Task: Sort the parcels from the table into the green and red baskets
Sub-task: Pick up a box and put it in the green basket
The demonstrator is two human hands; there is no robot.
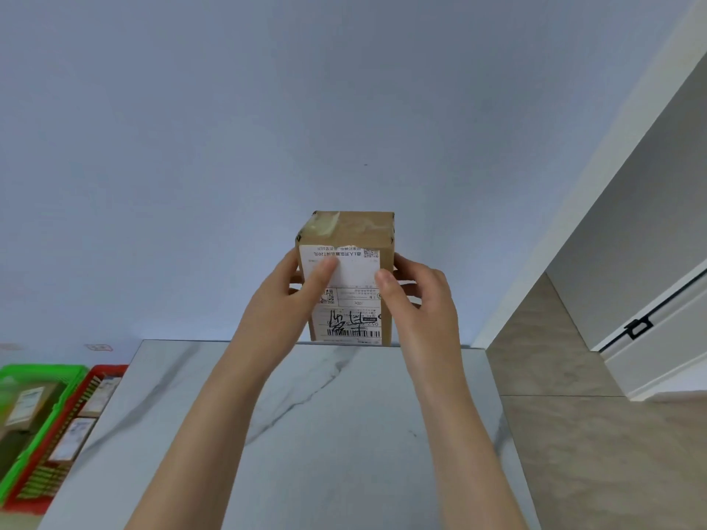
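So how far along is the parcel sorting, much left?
Done: parcels already lie in the green basket and the red basket, at the left. In hand: the left hand and right hand both grip one labelled cardboard box at the far edge of the table. Left: that box needs a basket; it is the only parcel I can see outside them.

I hold the parcel (350,231), a taped brown cardboard box, upright at the table's (344,434) far edge. My left hand (283,300) and right hand (421,300) grip its sides. Its white label faces me upside down, with a barcode and black scrawl. The green basket (46,371) and red basket (109,369) sit side by side beyond the left edge, both holding labelled boxes.
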